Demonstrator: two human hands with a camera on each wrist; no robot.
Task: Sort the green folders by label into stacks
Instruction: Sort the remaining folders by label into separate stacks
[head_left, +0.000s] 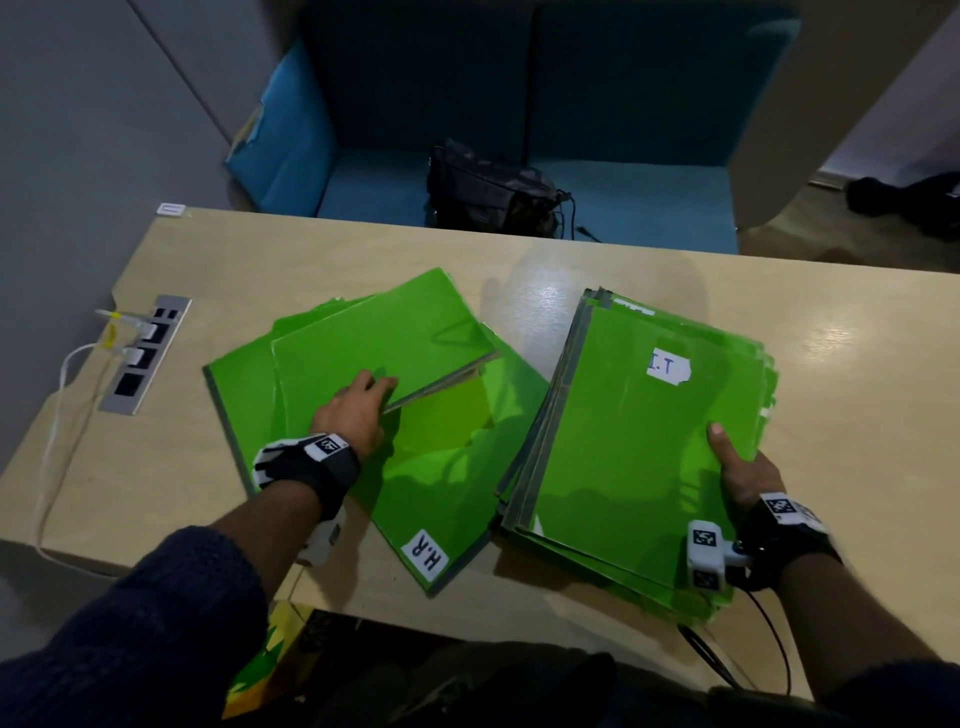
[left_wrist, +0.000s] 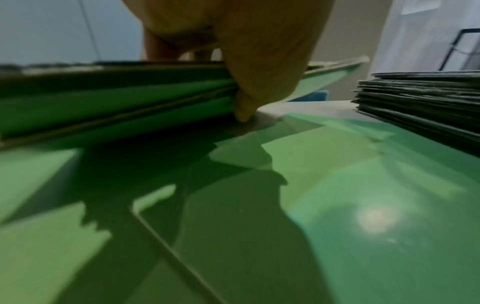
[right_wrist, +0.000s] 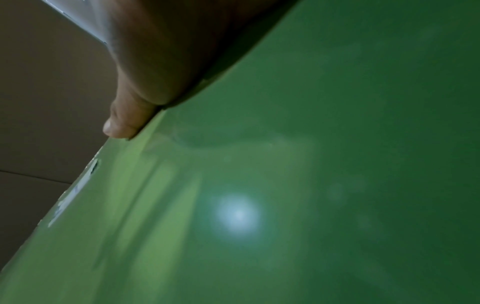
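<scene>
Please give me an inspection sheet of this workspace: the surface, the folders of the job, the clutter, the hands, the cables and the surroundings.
Surface: light wooden table, with a power socket strip set in at the left.
Job's things: I.T stack on the right; H.R folder under a loose left pile; top folder there is lifted at one edge, its label unseen.
Clutter: nothing seen.
Hands: left hand grips the lifted folder's edge; right hand holds the I.T stack's corner, thumb on top.
Cables: white cables plugged into the strip.
Surroundings: blue sofa with a dark bag.
</scene>
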